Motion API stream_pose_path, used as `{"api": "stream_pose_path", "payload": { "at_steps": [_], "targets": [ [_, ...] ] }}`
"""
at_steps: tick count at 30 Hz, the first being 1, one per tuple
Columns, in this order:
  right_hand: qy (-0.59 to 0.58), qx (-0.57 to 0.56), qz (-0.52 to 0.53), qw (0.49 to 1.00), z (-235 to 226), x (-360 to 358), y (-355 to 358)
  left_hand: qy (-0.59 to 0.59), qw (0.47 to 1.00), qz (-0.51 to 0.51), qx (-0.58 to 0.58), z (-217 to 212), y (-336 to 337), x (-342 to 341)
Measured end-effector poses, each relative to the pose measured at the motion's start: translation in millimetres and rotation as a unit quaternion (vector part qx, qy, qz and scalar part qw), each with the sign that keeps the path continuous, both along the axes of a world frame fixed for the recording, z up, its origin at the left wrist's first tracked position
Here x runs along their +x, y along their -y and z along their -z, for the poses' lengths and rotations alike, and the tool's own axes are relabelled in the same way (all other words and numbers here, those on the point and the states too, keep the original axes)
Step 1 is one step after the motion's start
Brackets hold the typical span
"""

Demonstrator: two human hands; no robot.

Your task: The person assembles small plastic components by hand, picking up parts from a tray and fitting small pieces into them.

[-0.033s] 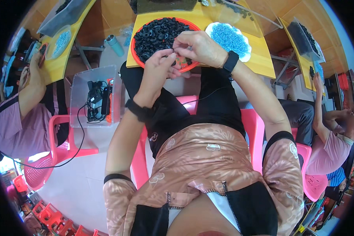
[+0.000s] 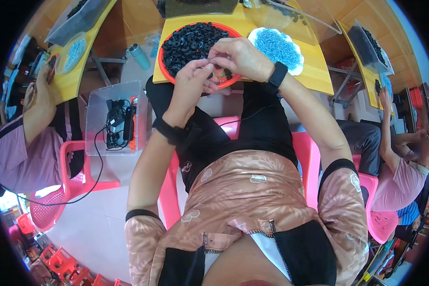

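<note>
At 12 o'clock from the seated person, over the near R part of a red tray (image 2: 160,61), both hands met. L hand (image 2: 190,86) came in from 7 o'clock w/ thumb + fingers bent and tips drawn together; R hand (image 2: 243,56) came in from 4 o'clock, tips pinched in against the L ones. Whether either gripped a small part couldn't be told; the tips hid it. Black parts (image 2: 190,45) lay heaped in the tray, mostly toward its 10 to 12 o'clock side, just beside the hands. At 1 o'clock, on the same yellow table (image 2: 315,66), a white plate (image 2: 297,70) held loose blue bits (image 2: 277,50), apart from the R hand. R wrist had a dark watch (image 2: 279,75), L wrist a black band (image 2: 169,132). Approx. 10 o'clock stood a clear box (image 2: 93,126) w/ black cables (image 2: 114,117), and beyond it a teal flask (image 2: 139,58). Co-workers sat at 9 (image 2: 26,152) and 3 o'clock (image 2: 400,186).
</note>
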State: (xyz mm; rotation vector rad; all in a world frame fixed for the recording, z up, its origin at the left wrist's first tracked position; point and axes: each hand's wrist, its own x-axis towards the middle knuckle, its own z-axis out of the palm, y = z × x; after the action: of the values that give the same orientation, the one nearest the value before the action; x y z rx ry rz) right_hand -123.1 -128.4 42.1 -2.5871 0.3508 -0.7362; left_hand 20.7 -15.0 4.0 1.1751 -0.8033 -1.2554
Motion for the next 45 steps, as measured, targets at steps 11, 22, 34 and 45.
{"api": "stream_pose_path", "payload": {
  "at_steps": [11,22,34,45],
  "targets": [
    [0.088,0.357,0.073,0.927,14.5,-5.5,1.2,0.014,0.996,0.051,-0.066,13.8,5.2,15.5],
    [0.205,0.293,0.145,0.923,6.0,2.5,-54.9,-0.002,0.99,-0.024,-0.137,9.5,-12.3,13.0],
    [0.21,0.19,0.172,0.944,-0.3,-1.1,-75.0,-0.161,0.987,-0.017,-0.001,-4.6,-14.3,17.9],
    [0.235,0.325,0.15,0.904,6.6,7.2,-82.9,-0.336,0.941,0.009,0.027,8.1,-34.8,14.5]
  ]
}}
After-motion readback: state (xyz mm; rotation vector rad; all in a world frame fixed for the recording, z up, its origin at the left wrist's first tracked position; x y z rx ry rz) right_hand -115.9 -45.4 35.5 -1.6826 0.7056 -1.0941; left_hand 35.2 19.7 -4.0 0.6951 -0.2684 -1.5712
